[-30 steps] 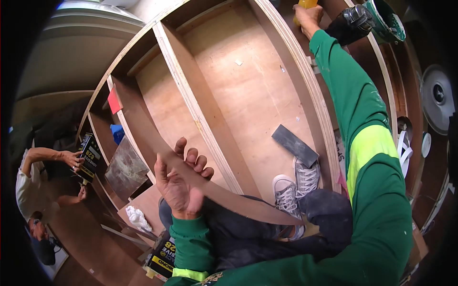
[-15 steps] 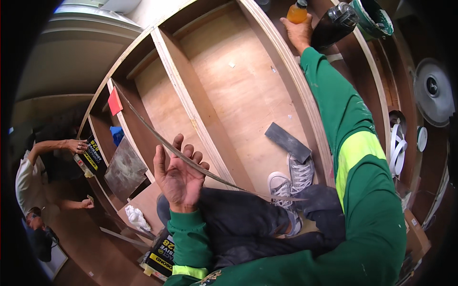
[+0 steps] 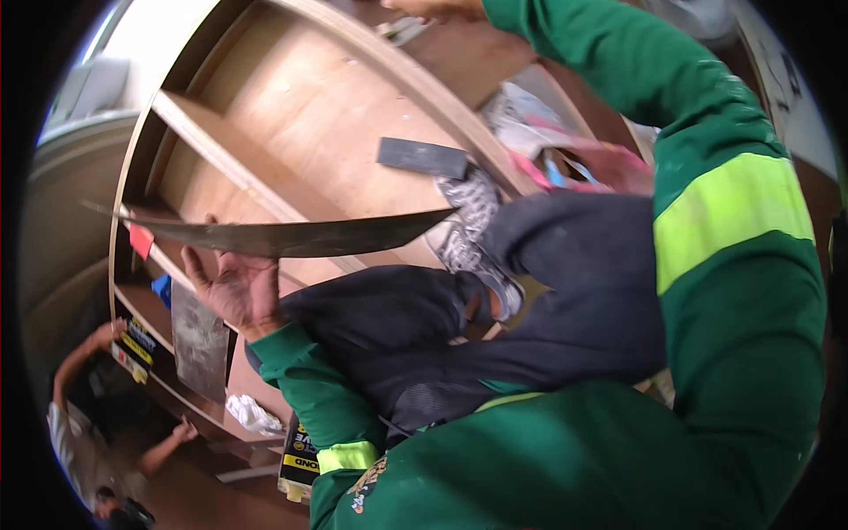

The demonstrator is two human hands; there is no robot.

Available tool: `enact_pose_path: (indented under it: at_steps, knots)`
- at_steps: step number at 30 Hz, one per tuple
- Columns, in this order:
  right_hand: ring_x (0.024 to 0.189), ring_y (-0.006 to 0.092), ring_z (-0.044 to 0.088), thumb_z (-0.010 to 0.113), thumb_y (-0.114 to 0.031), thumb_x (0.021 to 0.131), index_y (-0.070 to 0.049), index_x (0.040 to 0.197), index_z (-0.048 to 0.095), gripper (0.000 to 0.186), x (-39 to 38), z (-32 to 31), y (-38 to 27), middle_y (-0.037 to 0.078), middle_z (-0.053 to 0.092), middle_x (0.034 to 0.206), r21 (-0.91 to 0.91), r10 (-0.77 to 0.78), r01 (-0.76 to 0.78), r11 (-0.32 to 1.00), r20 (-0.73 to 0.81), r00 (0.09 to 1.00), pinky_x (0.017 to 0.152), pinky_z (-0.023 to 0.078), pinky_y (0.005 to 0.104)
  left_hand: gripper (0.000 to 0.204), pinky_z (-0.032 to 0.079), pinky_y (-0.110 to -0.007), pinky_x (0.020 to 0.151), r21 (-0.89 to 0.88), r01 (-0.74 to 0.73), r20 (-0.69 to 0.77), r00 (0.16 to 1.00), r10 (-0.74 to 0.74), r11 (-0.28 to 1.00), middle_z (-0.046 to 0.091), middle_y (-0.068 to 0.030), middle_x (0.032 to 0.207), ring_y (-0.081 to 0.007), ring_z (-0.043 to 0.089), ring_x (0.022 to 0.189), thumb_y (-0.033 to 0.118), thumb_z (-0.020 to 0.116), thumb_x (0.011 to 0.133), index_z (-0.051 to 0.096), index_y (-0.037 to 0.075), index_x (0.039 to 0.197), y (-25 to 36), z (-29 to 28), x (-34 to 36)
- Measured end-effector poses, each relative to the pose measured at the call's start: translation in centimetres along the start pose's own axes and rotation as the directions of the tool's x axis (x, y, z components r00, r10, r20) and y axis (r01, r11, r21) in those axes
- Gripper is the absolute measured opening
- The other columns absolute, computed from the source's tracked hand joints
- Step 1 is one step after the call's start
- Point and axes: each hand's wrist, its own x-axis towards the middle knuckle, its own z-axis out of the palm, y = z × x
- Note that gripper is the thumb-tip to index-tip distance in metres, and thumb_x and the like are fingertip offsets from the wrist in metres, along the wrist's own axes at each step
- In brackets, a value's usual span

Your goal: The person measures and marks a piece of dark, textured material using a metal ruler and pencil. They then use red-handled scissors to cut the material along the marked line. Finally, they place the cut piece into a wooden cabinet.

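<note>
A thin, dark, flexible strip [image 3: 300, 238] lies across my left hand [image 3: 238, 287]. The palm faces up, the thumb and fingers are spread, and some fingers are hidden behind the strip. One end of the strip reaches left past a red patch [image 3: 140, 240] on the frame edge; the other tapers off above my shoes. My right hand [image 3: 435, 9] is at the top edge, stretched over the wooden frame. It is mostly cut off and blurred, so what it holds cannot be made out.
A wooden frame with compartments [image 3: 265, 199] spans the front. A dark grey block [image 3: 422, 157] lies by my shoes [image 3: 477, 208]. Plastic bags [image 3: 565, 146] sit to the right. At lower left, another person's hand [image 3: 109, 332] touches a black-yellow can [image 3: 134, 346]; another can [image 3: 299, 459] stands near my left sleeve.
The whole view has shifted and turned. The strip now shows its broad face. My right hand, earlier around an orange bottle, is now at the top edge; the bottle is out of view.
</note>
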Motion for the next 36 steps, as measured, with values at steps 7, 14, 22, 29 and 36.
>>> enact_pose_path:
  at_steps: [7, 14, 22, 29, 36]
  knots:
    - [0.084, 0.0242, 0.073, 0.055, -0.022, 0.104, 0.002, 0.105, 0.073, 0.030, -32.7, -11.6, -4.9, 0.015, 0.076, 0.097, 0.128, -0.454, 0.458, 0.880, -0.061, 0.889, 0.075, 0.059, 0.0354, 0.063, 0.029, -0.057, 0.118, 0.132, -0.085, -0.068, 0.993, 0.095, 0.988, 0.059, -0.0120, 0.144, -0.0316, 0.049, 0.136, 0.044, 0.073, 0.088, 0.058, 0.010, 0.139, 2.5, -0.6, -0.7]
    - [0.086, 0.0153, 0.070, 0.055, -0.023, 0.105, 0.003, 0.110, 0.071, 0.031, -50.3, 1.1, 10.3, 0.009, 0.074, 0.096, 0.672, 0.176, -0.249, 0.697, 0.176, 0.969, 0.080, 0.056, 0.0309, 0.063, 0.028, -0.056, 0.120, 0.251, -0.186, -0.056, 0.977, 0.206, 0.950, 0.057, -0.0131, 0.146, -0.0330, 0.048, 0.138, 0.038, 0.072, 0.087, 0.057, 0.008, 0.140, 3.6, 1.1, -0.5]
    - [0.120, 0.0484, 0.058, 0.049, -0.023, 0.099, 0.008, 0.152, 0.028, 0.065, -42.6, 26.2, 27.2, 0.034, 0.046, 0.146, -0.104, 0.306, -0.331, 0.938, -0.200, 0.931, 0.102, 0.048, 0.0533, 0.067, 0.029, -0.055, 0.120, 0.184, -0.213, 0.053, 0.977, 0.207, 0.960, 0.055, -0.0146, 0.148, -0.0343, 0.047, 0.139, 0.034, 0.071, 0.083, 0.056, 0.003, 0.140, 4.9, 2.0, -1.9]
    - [0.123, 0.0478, 0.056, 0.049, -0.023, 0.102, 0.006, 0.152, 0.031, 0.061, -40.3, 27.2, 34.3, 0.036, 0.050, 0.141, -0.332, 0.307, -0.304, 0.893, -0.045, 0.951, 0.110, 0.041, 0.0500, 0.056, 0.033, -0.053, 0.118, 0.135, -0.401, -0.013, 0.914, 0.406, 0.906, 0.062, -0.0087, 0.140, -0.0322, 0.053, 0.133, 0.050, 0.062, 0.094, 0.061, 0.011, 0.133, 1.4, 7.8, -4.4]
    - [0.118, 0.0470, 0.058, 0.051, -0.022, 0.101, 0.005, 0.150, 0.036, 0.058, -43.6, 22.3, 34.9, 0.036, 0.054, 0.136, -0.427, 0.386, -0.355, 0.832, -0.015, 0.922, 0.108, 0.043, 0.0487, 0.054, 0.028, -0.057, 0.121, -0.021, -0.491, -0.023, 0.871, 0.490, 0.871, 0.058, -0.0108, 0.147, -0.0326, 0.048, 0.140, 0.050, 0.056, 0.098, 0.061, 0.012, 0.136, 3.2, 4.3, -9.1]
